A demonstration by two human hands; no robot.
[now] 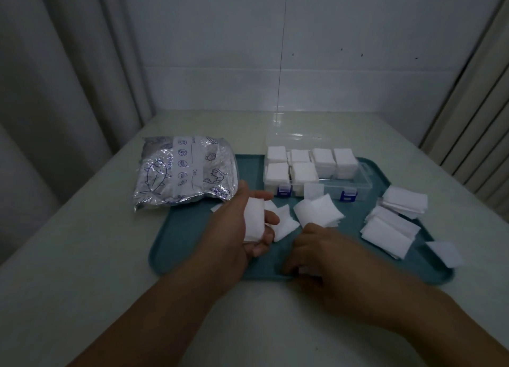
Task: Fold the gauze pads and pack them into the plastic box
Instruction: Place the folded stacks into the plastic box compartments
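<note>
My left hand [242, 229] holds a folded white gauze pad [254, 220] between thumb and fingers above the teal tray [192, 229]. My right hand [316, 253] rests knuckles-up on the tray's near edge, its fingers curled over a small white pad [305, 270] that is mostly hidden. Loose gauze pads [318, 210] lie in the tray's middle. More unfolded pads [391, 223] are stacked at the right. The clear plastic box [355, 186] with blue latches stands open at the tray's back, several compartments filled with folded pads [303, 171].
A silver printed foil bag [187, 173] lies left of the tray on the pale table. One pad [446, 253] hangs over the tray's right rim. A wall rises behind, with curtains at both sides.
</note>
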